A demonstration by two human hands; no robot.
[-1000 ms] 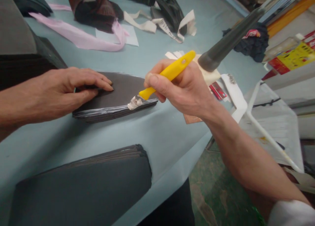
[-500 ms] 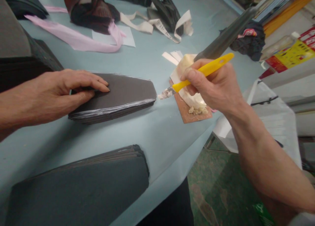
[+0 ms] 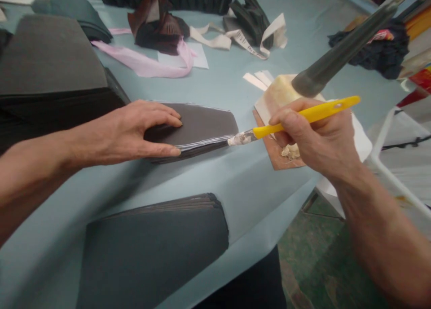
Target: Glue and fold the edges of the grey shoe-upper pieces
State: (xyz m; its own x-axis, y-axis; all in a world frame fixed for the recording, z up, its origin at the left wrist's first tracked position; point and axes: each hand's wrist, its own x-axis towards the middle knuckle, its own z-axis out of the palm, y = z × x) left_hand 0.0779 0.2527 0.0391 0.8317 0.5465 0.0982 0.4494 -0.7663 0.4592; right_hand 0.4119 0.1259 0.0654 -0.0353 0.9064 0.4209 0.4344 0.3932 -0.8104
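Observation:
A yellow-handled brush (image 3: 306,116) is pinched in my right hand (image 3: 323,140), its white-coated bristles touching the near right corner of a stack of dark grey sheets (image 3: 208,120). White coating shows along the edges of this stack. My left hand (image 3: 131,131) rests on the stack's left part, fingers on top and thumb stretched along the near edge, spread apart. Behind my right hand, a pale block-shaped container (image 3: 278,91) sits on a brown board (image 3: 278,158) with a crumbly lump (image 3: 290,152) on it.
A second dark sheet stack (image 3: 158,250) lies at the table's near edge. A tall dark stack (image 3: 54,57) stands at the left. Pink fabric (image 3: 141,66), white tape (image 3: 245,41) and dark cloth bundles lie at the back. A dark grey pole (image 3: 343,48) slants above the container.
My right hand has brought the brush to the stack's near corner. My left thumb has moved onto the near edge of the stack. The camera view has shifted left.

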